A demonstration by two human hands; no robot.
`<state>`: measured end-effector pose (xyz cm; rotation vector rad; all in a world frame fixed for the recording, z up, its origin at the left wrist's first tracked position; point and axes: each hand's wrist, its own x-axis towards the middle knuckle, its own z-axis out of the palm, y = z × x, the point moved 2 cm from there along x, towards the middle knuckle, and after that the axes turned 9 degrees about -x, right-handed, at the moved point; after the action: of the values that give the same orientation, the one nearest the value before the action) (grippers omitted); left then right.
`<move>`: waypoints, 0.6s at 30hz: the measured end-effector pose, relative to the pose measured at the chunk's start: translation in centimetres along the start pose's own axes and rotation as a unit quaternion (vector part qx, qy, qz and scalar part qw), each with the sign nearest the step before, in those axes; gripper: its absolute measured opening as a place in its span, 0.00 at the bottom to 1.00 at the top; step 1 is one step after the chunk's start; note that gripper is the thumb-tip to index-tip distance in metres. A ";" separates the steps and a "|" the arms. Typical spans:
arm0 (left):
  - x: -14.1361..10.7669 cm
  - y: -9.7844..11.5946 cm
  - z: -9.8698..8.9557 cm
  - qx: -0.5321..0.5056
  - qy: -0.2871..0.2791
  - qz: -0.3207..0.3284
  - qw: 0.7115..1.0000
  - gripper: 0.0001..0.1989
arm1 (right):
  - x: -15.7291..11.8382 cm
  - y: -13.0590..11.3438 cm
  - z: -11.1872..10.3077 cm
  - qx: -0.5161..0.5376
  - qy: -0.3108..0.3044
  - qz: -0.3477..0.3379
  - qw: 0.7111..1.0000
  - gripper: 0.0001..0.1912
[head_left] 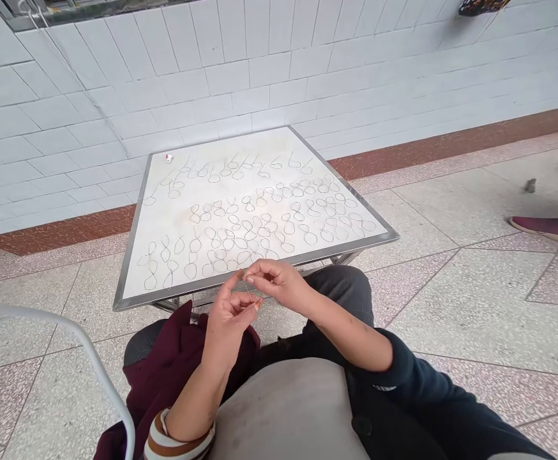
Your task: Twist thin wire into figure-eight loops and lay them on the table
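My left hand (231, 316) and my right hand (279, 282) meet just in front of the table's near edge, above my lap. Between them is a thin wire (255, 294), partly hidden by the fingers. The left thumb pinches it against a finger, while the left index finger reaches up towards the right hand. My right thumb and fingertips are closed on another part of the wire. On the white table (164, 223) lie many thin dark wires bent into figure-eights (150, 275). Farther back are single wire loops with loose tails (202, 171).
A small red-and-white object (169, 158) sits at the table's far left corner. Behind the table runs a white tiled wall (241, 83). A curved pale metal bar (87, 345) is at my left. Another person's shoe (547, 227) shows on the floor at right.
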<state>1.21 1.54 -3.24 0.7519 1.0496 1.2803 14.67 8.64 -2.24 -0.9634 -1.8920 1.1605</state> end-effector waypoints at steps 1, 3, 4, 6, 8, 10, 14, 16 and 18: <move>0.0 -0.1 -0.1 0.005 0.006 0.001 1.000 0.33 | 0.0 -0.1 -0.2 -0.029 0.003 -0.015 0.999 0.06; 0.1 -0.2 -0.3 0.016 0.014 0.005 1.000 0.33 | -0.1 -0.3 -0.5 -0.090 0.008 -0.053 0.994 0.06; 0.2 -0.3 -0.4 0.023 0.016 0.009 1.000 0.33 | -0.1 -0.4 -0.6 -0.119 0.010 -0.072 0.990 0.06; 0.3 -0.4 -0.6 0.043 0.019 0.020 0.999 0.33 | -0.2 -0.5 -0.8 -0.169 0.016 -0.104 0.980 0.07; 0.4 -0.5 -0.7 0.067 0.023 0.033 0.997 0.32 | -0.2 -0.6 -0.8 -0.212 0.029 -0.127 0.969 0.06; 0.5 -0.5 -0.8 0.090 0.029 0.046 0.994 0.31 | -0.1 -0.7 -0.7 -0.247 0.047 -0.136 0.958 0.06; 0.6 -0.4 -1.0 0.127 0.047 0.076 0.988 0.30 | -0.1 -0.8 -0.6 -0.285 0.060 -0.143 0.946 0.07; 0.5 -0.2 -1.1 0.136 0.057 0.087 0.985 0.28 | -0.1 -0.9 -0.6 -0.291 0.054 -0.156 0.942 0.08; 0.4 -0.1 -1.1 0.140 0.063 0.092 0.984 0.27 | -0.1 -1.0 -0.7 -0.293 0.044 -0.171 0.940 0.08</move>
<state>0.24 1.80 -3.80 1.0119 1.3044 1.3667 15.10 8.52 -1.10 -0.9099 -2.2658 0.3408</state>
